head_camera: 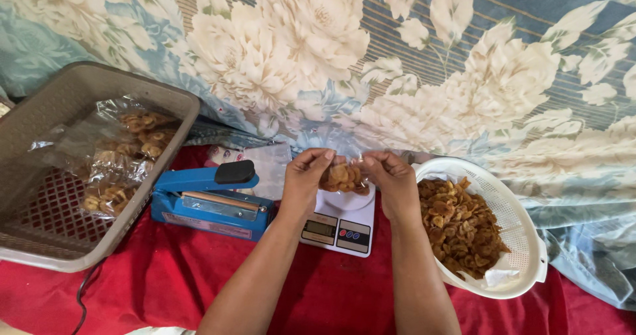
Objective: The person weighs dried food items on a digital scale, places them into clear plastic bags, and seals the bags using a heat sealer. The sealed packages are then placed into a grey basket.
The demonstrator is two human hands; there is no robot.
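Observation:
My left hand [306,176] and my right hand [391,179] together hold up a small clear plastic bag of brown fried chips [343,177], each pinching one side of its top. The bag hangs just above the round plate of a white digital kitchen scale [338,226]. A white perforated colander [520,219], lined with paper and heaped with loose brown chips [460,226], sits right of my right hand. A blue impulse heat sealer [209,202] with a black handle knob lies left of my left hand.
A grey-brown plastic basket [40,120] at the left holds several sealed clear bags of chips [122,156]. Everything rests on a red cloth [185,279]. A flowered blue and cream sheet [397,57] covers the back. A black cord [83,298] runs off at the lower left.

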